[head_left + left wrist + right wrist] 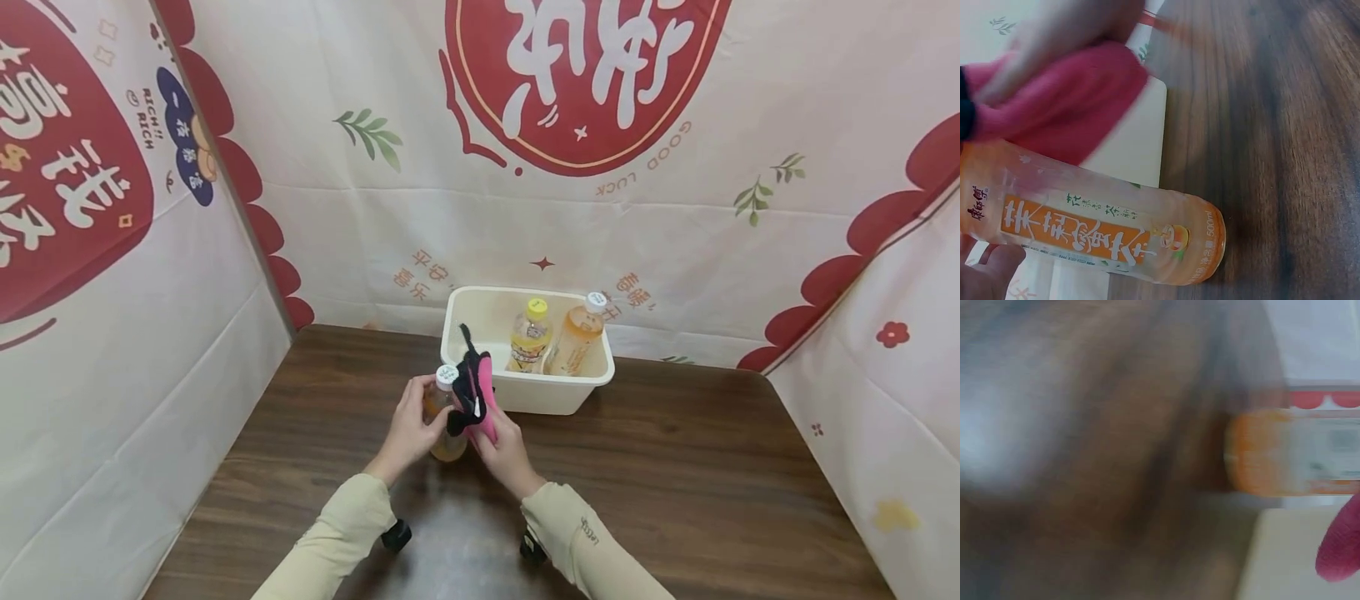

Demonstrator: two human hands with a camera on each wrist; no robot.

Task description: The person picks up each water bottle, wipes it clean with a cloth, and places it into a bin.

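Observation:
My left hand (408,429) grips a clear plastic drink bottle (448,448) by its upper part. The bottle has a white cap and, in the left wrist view, an orange label with white characters. My right hand (506,450) holds a pink and black cloth (486,385) against the bottle's right side. Seen from the left wrist, the pink cloth (1094,100) overlaps the bottle's upper body and is blurred. In the right wrist view only the lower bottle (1297,453) and a pink corner of the cloth show.
A cream plastic bin (534,397) stands just behind the hands. Inside it are a yellow-capped bottle (529,343) and a white-capped bottle of orange drink (576,340). The brown wooden table (675,475) is bordered by printed cloth walls (360,233).

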